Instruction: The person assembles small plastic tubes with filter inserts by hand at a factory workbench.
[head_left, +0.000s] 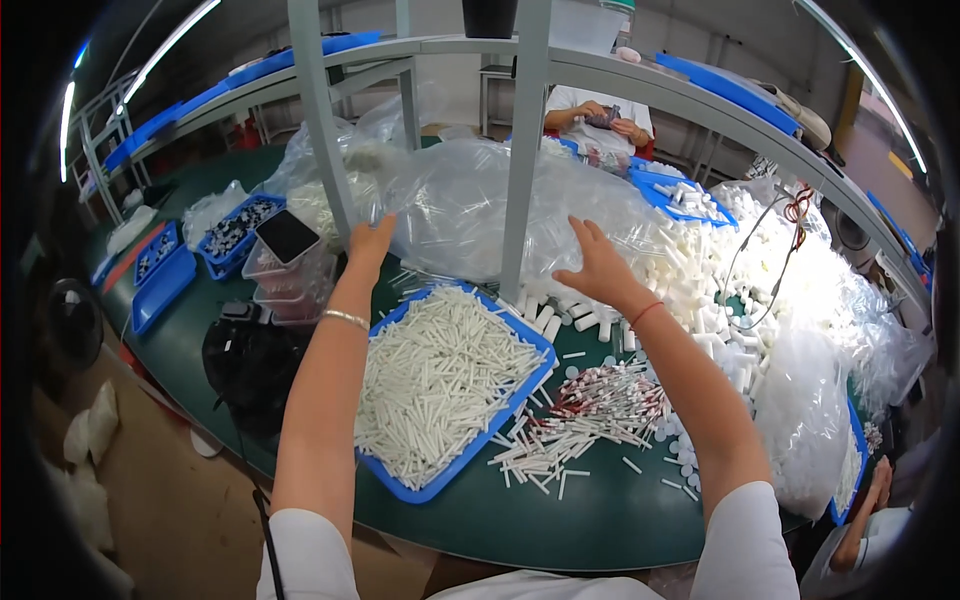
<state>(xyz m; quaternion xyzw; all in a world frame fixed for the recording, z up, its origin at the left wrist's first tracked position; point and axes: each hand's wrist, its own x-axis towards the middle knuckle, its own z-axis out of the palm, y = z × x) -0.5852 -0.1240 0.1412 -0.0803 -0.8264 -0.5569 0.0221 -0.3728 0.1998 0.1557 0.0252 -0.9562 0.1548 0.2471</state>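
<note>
A large clear plastic bag (450, 200) lies across the table in front of me, behind a grey upright post. At its left edge my left hand (370, 243) is closed on the plastic; part of its fingers is hidden. My right hand (603, 270) is open over the bag's right part, fingers spread and nothing in them. Between my forearms sits a blue tray (545, 345) heaped with thin white sticks (435, 385). Beside the tray, a loose pile of red-and-white thin pieces (610, 395) lies under my right forearm.
White cylinders (690, 270) are heaped at the right, with another plastic bag (803, 420) nearer me. Grey frame posts (525, 150) rise from the table. At left are a phone (287, 237) on plastic boxes, a black bag (245, 355) and blue trays (165, 290). Other people sit opposite and at right.
</note>
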